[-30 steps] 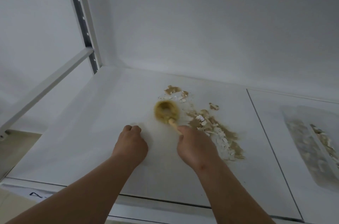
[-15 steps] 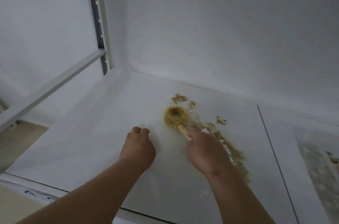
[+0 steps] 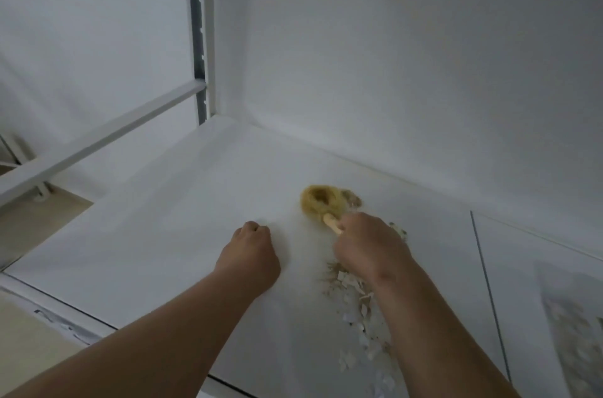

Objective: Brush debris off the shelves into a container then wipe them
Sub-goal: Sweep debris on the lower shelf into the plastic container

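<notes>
Shelf (image 3: 182,218) white, debris (image 3: 355,299) scattered, wall (image 3: 391,55) behind.

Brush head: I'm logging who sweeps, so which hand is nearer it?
Right. The right hand holds the brush by its handle; the left hand rests curled on the shelf beside it.

Right hand (image 3: 368,247) grips brush (image 3: 321,203) on shelf (image 3: 182,234) amid debris (image 3: 354,293).

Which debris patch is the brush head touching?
The small brown patch at the back, right against the round brush held by the right hand. The larger trail of flakes lies nearer, beside the right forearm.
</notes>
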Motion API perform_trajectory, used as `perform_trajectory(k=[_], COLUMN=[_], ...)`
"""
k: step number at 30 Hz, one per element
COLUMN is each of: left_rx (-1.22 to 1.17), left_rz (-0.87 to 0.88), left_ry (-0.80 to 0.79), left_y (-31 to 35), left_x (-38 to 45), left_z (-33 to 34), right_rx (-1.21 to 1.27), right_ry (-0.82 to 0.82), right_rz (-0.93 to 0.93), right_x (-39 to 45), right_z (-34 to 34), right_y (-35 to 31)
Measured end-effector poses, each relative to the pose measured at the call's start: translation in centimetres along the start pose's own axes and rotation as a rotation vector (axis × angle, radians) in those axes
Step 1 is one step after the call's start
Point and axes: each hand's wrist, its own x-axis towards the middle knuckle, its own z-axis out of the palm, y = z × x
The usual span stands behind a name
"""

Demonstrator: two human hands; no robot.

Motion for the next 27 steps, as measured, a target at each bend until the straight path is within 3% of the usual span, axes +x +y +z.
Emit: perform_trajectory(k=[3, 9, 14, 20, 25, 27], left_rx=[0.008, 0.036, 0.072, 0.056, -0.014, -0.035], left_rz=[-0.001, -0.001, 0.004, 0.007, -0.004, 0.023], left_ry=[-0.016, -0.021, -0.033, -0.02, 0.027, 0.02], left_y=[0.1, 0.2, 0.2, 0.1, 1.6, 2.3], left_x=[0.5, 1.1, 1.3, 1.2, 0.2, -0.4], left_z=[-0.3, -0.3, -0.2, -0.1, 0.2, 0.8], right_rx=[0.052, 0.096, 0.054, 0.062, 0.107, 0.076], right_ry=[-0.056, 0.172, 0.051, -0.115, 0.141, 0.147], right_rz=[0.006, 0.086, 0.109, 0.049, 0.14, 0.167], right_x=[-2.4, 4.1, 5.8, -2.5, 0.9, 3.2], right_z=[-2.1, -3.3, -0.8, -3.0, -3.8, -2.6], right_y=[2.1, 2.6, 3.4, 5.6, 7.3, 7.5])
